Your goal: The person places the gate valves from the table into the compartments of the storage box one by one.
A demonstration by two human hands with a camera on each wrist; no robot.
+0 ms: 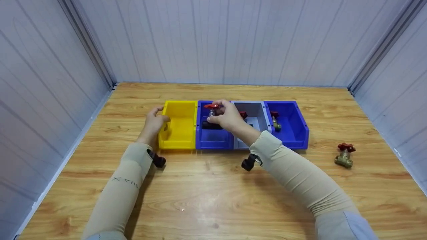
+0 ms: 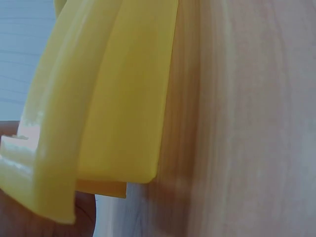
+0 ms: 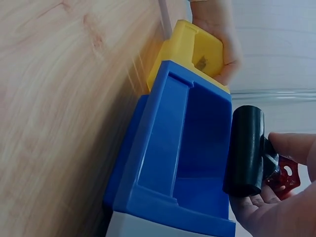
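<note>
My right hand [image 1: 231, 119] holds a valve [image 3: 247, 148] with a black tubular body and a red handwheel. Thumb and fingers are around its neck, and the valve is over the blue bin [image 1: 215, 144] second from the left. In the right wrist view the black tube lies across that bin's upper edge. My left hand [image 1: 152, 124] grips the left side wall of the yellow bin [image 1: 178, 145], its thumb over the rim. The left wrist view is mostly filled by this yellow bin [image 2: 123, 98], with part of the hand behind it.
Right of these bins stand a grey bin [image 1: 253, 108], with a red handwheel partly hidden by my arm, and another blue bin [image 1: 292, 133] holding a brass valve [image 1: 276, 124]. A brass valve with a red handwheel [image 1: 346, 147] lies on the wooden table [image 1: 213, 200] at right.
</note>
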